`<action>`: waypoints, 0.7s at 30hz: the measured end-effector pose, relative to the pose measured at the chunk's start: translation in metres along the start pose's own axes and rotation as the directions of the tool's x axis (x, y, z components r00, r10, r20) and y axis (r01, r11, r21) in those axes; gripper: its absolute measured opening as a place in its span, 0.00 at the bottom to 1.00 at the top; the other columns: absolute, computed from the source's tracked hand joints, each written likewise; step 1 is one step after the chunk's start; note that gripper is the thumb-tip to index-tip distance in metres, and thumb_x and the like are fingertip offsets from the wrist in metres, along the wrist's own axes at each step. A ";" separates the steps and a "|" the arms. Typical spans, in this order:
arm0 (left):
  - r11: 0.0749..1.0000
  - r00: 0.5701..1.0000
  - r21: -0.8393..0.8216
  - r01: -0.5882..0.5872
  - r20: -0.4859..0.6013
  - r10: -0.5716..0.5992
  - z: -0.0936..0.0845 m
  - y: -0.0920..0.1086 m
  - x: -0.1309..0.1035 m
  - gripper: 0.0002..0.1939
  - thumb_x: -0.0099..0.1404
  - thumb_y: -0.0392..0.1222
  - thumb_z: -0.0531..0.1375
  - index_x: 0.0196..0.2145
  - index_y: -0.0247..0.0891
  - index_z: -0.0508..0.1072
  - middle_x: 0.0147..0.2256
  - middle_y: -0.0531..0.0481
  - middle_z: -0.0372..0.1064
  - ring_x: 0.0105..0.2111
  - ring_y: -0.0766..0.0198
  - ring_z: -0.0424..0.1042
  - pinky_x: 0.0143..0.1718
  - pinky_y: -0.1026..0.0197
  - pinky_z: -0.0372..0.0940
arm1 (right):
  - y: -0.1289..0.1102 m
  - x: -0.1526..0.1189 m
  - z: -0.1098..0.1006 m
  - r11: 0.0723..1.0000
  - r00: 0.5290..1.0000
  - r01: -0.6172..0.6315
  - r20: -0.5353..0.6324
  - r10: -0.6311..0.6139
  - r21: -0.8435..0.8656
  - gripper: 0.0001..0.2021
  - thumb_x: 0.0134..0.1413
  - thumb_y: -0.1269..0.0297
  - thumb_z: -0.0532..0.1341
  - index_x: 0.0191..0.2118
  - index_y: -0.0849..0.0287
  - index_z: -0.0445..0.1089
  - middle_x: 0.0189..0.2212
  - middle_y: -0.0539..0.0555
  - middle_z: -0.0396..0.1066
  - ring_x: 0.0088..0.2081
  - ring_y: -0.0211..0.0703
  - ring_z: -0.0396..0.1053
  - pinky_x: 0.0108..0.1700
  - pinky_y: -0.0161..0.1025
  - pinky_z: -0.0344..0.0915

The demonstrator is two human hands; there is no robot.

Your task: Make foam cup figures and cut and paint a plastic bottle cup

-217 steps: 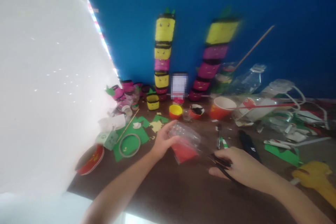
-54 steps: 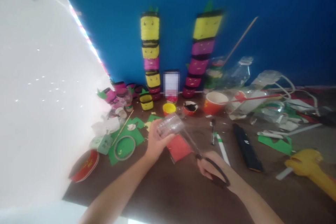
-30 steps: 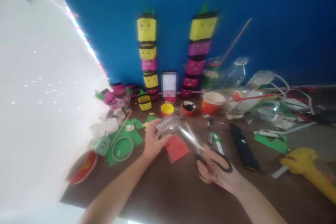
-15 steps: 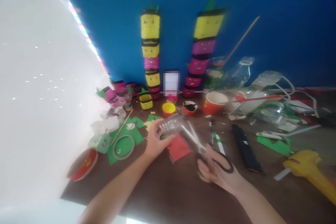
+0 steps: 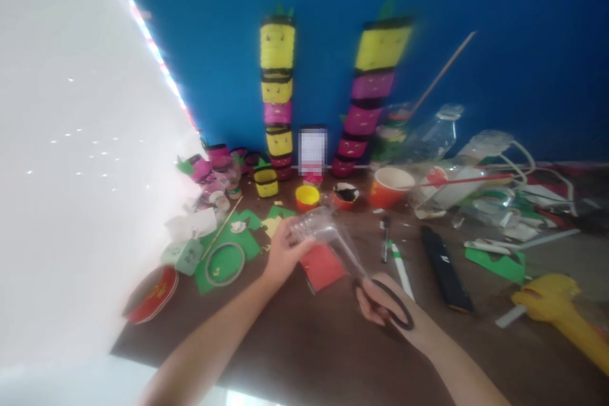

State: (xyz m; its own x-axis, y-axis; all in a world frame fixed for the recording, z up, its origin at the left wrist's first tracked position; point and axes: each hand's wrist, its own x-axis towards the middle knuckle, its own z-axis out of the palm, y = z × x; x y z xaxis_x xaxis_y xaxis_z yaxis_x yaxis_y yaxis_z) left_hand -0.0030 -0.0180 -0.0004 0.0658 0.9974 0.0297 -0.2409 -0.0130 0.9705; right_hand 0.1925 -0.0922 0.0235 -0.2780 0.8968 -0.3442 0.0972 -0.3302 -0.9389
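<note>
My left hand [image 5: 287, 248] is wrapped round a clear plastic bottle piece [image 5: 311, 223], holding it above the table. My right hand [image 5: 383, 301] grips a pair of scissors [image 5: 349, 249] by the black handles. Their blades look nearly together, and the tips reach the right end of the plastic; motion blur hides whether they are cutting it. Under the plastic lies a red sheet [image 5: 322, 268]. A small yellow-lined cup [image 5: 307, 198] and another small cup with black inside [image 5: 345, 195] stand just beyond.
At right lie a black marker [image 5: 385, 241], a green-white marker [image 5: 402, 269], a dark case [image 5: 445, 269] and a yellow glue gun [image 5: 554, 301]. A paper cup [image 5: 391, 187] stands behind them. Green sheets with a tape roll [image 5: 225, 264] lie left. Tall towers [image 5: 277, 95] lean against the blue wall.
The scissor blades have closed from an open spread, and the handles have come nearer each other. My left hand still holds the plastic in nearly the same place.
</note>
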 end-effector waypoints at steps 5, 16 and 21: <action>0.999 0.999 0.029 0.028 0.016 -0.029 -0.001 0.002 0.001 0.29 0.47 0.42 0.68 0.45 0.38 0.64 0.43 0.45 0.69 0.39 0.60 0.71 0.43 0.57 0.66 | -0.001 0.006 -0.002 0.987 0.999 -0.006 0.051 0.014 -0.160 0.30 0.40 0.31 0.53 0.15 0.58 0.57 0.11 0.47 0.54 0.15 0.31 0.51 0.21 0.35 0.43; 1.000 0.997 -0.007 0.023 0.079 -0.022 -0.002 0.000 0.001 0.28 0.47 0.41 0.68 0.44 0.39 0.64 0.41 0.48 0.69 0.39 0.62 0.71 0.43 0.59 0.66 | -0.004 0.002 0.001 0.887 0.981 0.110 -0.093 -0.169 -0.448 0.22 0.47 0.44 0.58 0.22 0.62 0.67 0.18 0.48 0.62 0.22 0.36 0.58 0.23 0.32 0.51; 0.999 0.991 -0.027 0.046 0.127 -0.042 0.001 0.002 -0.003 0.28 0.46 0.40 0.69 0.44 0.39 0.63 0.41 0.48 0.68 0.40 0.62 0.71 0.42 0.60 0.66 | -0.005 0.002 0.000 0.792 0.948 0.138 -0.151 -0.279 -0.595 0.19 0.45 0.47 0.60 0.24 0.62 0.71 0.18 0.49 0.65 0.22 0.37 0.61 0.22 0.31 0.54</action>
State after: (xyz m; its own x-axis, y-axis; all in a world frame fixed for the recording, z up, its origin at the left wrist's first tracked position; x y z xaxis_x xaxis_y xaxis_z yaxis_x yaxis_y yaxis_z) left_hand -0.0024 -0.0216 0.0021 0.1982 0.9800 0.0186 -0.2638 0.0351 0.9639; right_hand 0.1911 -0.0892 0.0273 -0.1461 0.9871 -0.0655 0.6069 0.0371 -0.7939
